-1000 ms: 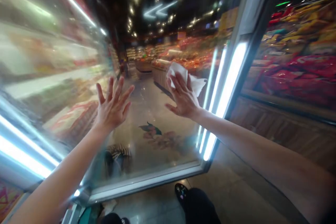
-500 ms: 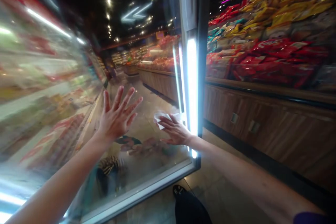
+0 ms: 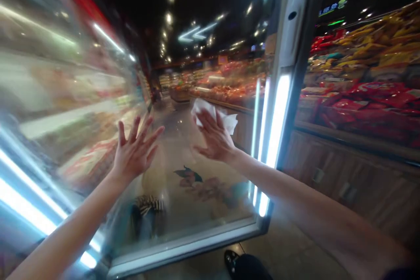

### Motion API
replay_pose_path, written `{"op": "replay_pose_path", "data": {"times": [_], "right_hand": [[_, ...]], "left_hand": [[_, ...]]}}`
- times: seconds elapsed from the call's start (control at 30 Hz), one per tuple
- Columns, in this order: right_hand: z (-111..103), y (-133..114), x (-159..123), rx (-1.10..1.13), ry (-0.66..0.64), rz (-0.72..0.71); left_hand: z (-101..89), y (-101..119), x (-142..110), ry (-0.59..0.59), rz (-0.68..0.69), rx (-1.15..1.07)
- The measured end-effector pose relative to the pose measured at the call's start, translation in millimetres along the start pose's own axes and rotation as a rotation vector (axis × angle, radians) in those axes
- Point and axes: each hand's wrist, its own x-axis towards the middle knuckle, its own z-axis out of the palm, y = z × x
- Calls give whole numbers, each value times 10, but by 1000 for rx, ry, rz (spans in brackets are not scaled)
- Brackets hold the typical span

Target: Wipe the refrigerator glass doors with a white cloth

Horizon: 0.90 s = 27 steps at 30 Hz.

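A glass door (image 3: 197,188) with a metal frame stands swung out before me. My left hand (image 3: 133,153) is on the left part of the pane, palm forward, fingers spread, holding nothing. With the fingers laid over it, my right hand (image 3: 215,135) presses a white paper wipe (image 3: 231,123) flat to the glass. The wipe's crumpled edges stick out above and right of the fingers. Glare and motion blur hide exactly how the left palm meets the pane. A decal of leaves and petals (image 3: 206,186) shows low on the door.
Blurred lit shelves (image 3: 78,127) with packaged goods run along the left. Bright light strips (image 3: 278,120) line the door's right edge. Beyond it stands a wood-panelled counter (image 3: 344,175) heaped with red and yellow bags (image 3: 370,100). My shoe (image 3: 231,260) is on the tiled floor below.
My right hand has moved up across the glass with the wipe, away from the light strip. The left hand stays spread. The whole view has shifted, with the door frame now further right.
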Motion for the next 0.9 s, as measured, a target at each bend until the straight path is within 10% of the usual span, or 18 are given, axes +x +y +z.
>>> {"op": "replay_pose_path", "data": {"times": [0.23,0.47,0.57,0.73,0.9], "right_hand": [[202,-721,804,63,-157,-471],[554,-1483,1493,80,-90,-455],[807,-1764,1539,124,-135,-616],[1217,-2214,1296,112,-5,-430],[1590,-2582,903,142,-57,-678]], "left_hand": [[-453,-733,-749,32,-195,81],[-704,-1148,-1425,58,-363,85],[-726,-1169,-1747,59,-400,106],[-583,-946,-2321,48,-481,127],[-316,-625,-2779,44,-529,97]]}}
